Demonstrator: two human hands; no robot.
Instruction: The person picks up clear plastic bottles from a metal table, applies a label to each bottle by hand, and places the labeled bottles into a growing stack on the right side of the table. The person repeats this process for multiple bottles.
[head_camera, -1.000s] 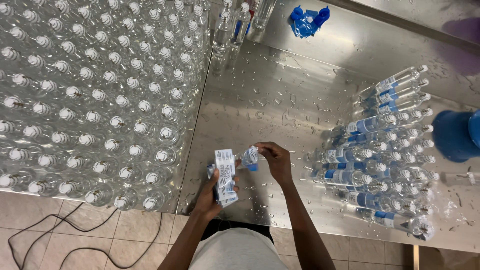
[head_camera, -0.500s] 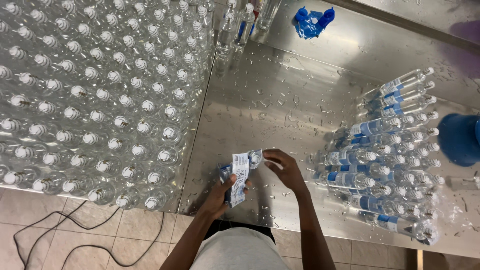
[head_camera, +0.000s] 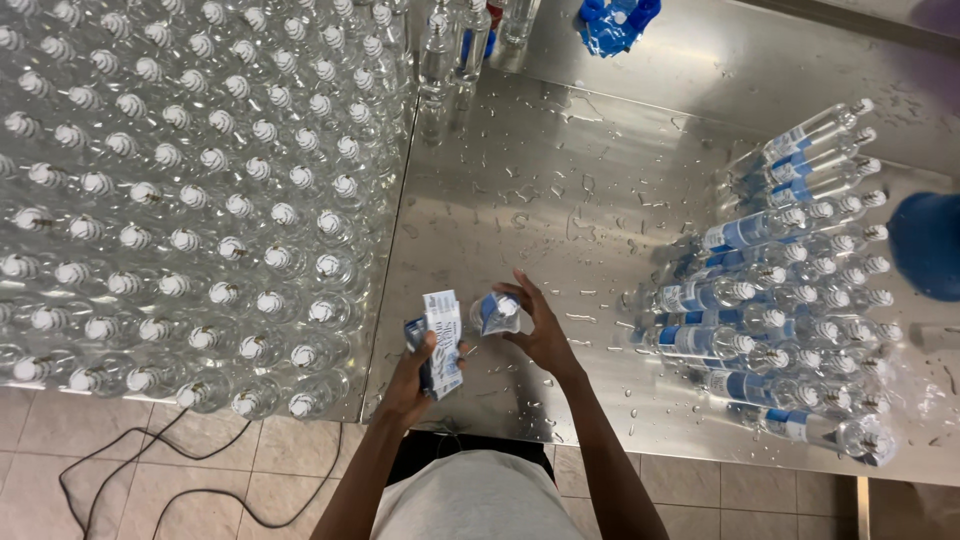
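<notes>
- Two hands work at lower centre of the frame.
- Left hand (head_camera: 412, 372) grips a stack of labels (head_camera: 441, 342).
- Right hand (head_camera: 541, 330), fingers curled, holds a small bottle (head_camera: 495, 312) over the wet metal table (head_camera: 560, 190).

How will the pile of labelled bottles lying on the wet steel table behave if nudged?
The labelled bottles lie on their sides, stacked, so they would probably roll or slump. Water drops on the steel table suggest they may slide easily. They look filled, so likely heavy together.

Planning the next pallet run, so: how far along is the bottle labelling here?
Done: a pile of labelled bottles lies on the steel table's right side. In hand: the right hand holds one bottle, the left hand a stack of labels. Left: the large block of upright unlabelled bottles, clearly the bigger share.
</notes>
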